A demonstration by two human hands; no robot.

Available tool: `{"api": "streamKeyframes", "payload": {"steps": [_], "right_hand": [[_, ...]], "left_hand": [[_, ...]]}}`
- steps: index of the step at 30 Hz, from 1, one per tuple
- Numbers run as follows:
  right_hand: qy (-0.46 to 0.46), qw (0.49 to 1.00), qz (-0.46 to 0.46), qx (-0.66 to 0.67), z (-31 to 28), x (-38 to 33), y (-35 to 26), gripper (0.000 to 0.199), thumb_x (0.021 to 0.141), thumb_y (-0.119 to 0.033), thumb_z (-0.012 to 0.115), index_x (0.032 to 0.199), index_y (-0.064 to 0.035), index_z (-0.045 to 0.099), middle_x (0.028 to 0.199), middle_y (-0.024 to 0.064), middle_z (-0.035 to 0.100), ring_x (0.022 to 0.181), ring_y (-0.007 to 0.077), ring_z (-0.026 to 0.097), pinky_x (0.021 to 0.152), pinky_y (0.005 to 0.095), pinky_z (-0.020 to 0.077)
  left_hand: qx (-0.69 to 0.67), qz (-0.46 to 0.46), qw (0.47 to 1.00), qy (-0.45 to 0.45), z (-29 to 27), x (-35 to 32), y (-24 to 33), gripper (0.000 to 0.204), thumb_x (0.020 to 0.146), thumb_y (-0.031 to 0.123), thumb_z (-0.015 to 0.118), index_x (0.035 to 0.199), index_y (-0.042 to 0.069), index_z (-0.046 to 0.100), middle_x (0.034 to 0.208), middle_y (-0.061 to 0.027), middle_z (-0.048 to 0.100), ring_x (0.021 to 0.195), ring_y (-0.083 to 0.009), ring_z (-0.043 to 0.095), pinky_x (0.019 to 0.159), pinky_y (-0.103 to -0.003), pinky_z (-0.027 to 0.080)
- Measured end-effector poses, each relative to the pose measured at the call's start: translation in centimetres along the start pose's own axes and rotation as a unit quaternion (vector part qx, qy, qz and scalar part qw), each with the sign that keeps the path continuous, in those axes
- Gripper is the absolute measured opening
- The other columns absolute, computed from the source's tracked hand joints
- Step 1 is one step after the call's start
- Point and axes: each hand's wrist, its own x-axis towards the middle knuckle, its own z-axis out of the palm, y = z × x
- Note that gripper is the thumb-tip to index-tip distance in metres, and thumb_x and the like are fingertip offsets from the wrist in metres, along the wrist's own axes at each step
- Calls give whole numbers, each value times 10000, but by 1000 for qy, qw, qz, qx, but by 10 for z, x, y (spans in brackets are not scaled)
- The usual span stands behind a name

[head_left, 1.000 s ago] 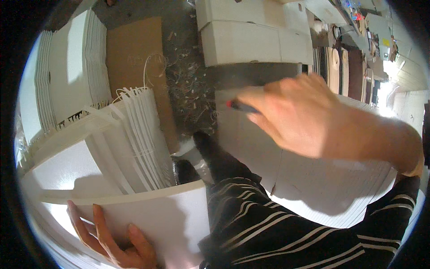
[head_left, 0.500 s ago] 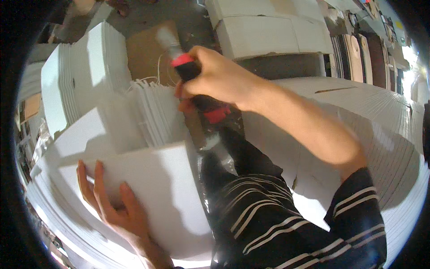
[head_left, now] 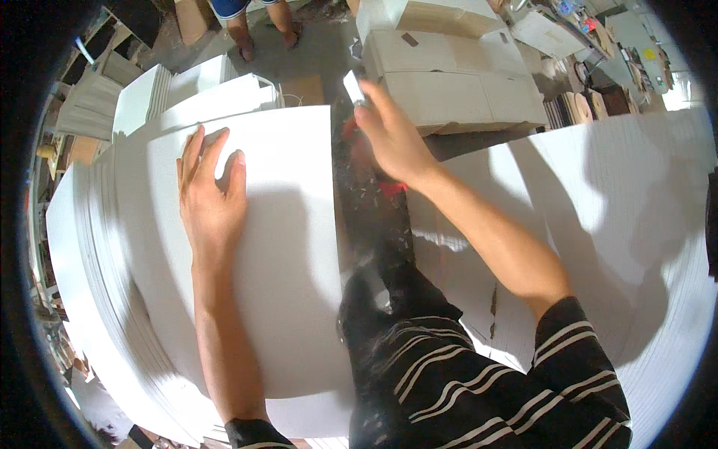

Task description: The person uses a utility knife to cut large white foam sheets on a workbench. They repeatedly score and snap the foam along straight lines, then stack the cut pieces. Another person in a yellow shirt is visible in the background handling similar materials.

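Observation:
My left hand (head_left: pixel 213 191) lies with its fingers apart on a large white board (head_left: pixel 292 284), the top one of a stack at my left. My right hand (head_left: pixel 395 138) is closed around a tool, beyond the board's right edge and clear of it. A pale, bright block-shaped end (head_left: pixel 354 87) of the tool sticks out past the fingers. Smeared red parts (head_left: pixel 393 187) show below the hand. The hand hides most of the tool, and its exact kind cannot be made out.
More white boards (head_left: pixel 636 224) are piled at my right. White cartons (head_left: pixel 449 90) stand ahead, right of centre. Far off at the top are another person's bare legs (head_left: pixel 239 34) below blue shorts. A dark, littered floor gap (head_left: pixel 374 217) runs between the two piles.
The large white board now reaches farther ahead, covering the upright thin pieces seen before. My left hand has moved forward on it. My right hand has moved right with the tool.

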Motion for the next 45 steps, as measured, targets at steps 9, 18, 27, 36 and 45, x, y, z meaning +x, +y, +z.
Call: {"api": "streamKeyframes", "payload": {"steps": [9,18,27,36,45], "right_hand": [[24,958,-197,-208,11,18,8,309,1056,-104,529,1364,-112,544,773,142,674,680,281,686,604,424,488],[39,947,-200,-249,13,24,19,323,1035,-102,547,1350,-146,599,779,147,683,641,291,667,596,447,483],[39,926,-234,-293,17,-4,5,300,1041,-87,541,1322,-140,632,932,146,710,763,317,684,697,429,514],[-111,925,-243,-269,38,-137,-22,365,989,-21,580,1336,-100,661,1174,114,741,984,240,727,865,376,594],[-2,965,-215,-148,33,-133,-4,356,1042,-61,538,1394,-91,575,1084,97,742,688,151,663,573,337,539]], "left_hand": [[51,-20,998,12,-31,-82,-14,410,1022,313,613,1398,155,650,1586,-159,467,1514,-342,372,1256,-529,256],[23,64,993,94,-26,-73,-25,329,964,207,676,1261,75,725,1437,-223,597,1367,-418,523,1151,-509,406],[38,93,989,111,-20,-72,-31,326,971,221,668,1258,76,724,1407,-241,611,1342,-429,541,1118,-505,440],[50,81,990,108,-19,-72,-30,331,977,227,667,1278,101,723,1419,-230,610,1360,-413,536,1109,-513,456],[58,43,996,56,-24,-76,-28,363,1012,278,625,1339,131,685,1487,-192,564,1412,-386,489,1140,-524,425]]}}
